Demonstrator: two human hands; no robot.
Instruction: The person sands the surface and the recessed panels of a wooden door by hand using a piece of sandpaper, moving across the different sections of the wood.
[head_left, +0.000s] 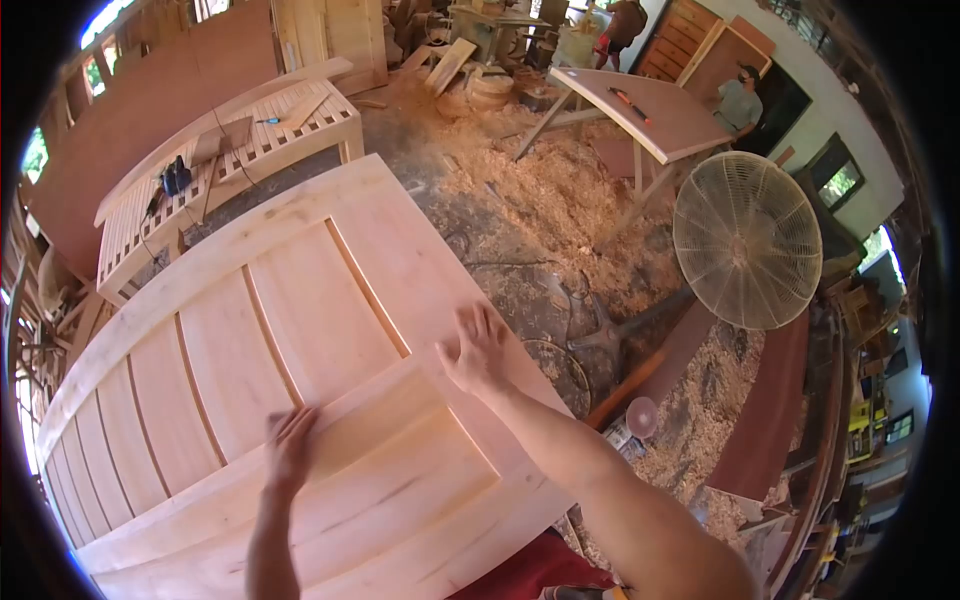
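Observation:
A large pale wooden panel (310, 290) with a curved top rail and several grooved slats lies flat in front of me. My left hand (290, 447) rests on its long middle rail, the fingers pressed together and curled at the wood; whatever may be under them is hidden. Further right, my right hand (474, 348) lies on the panel's wide end board, fingers spread and nothing visible in it. A recessed section (420, 480) of the panel is between my two forearms.
A slatted bench (230, 165) with tools stands at the left. Wood shavings (560, 215) cover the floor beyond the panel. A large round fan (747, 240) and a tilted table (650, 105) are at the right. A person (738, 105) is behind the table, another (624, 25) further back.

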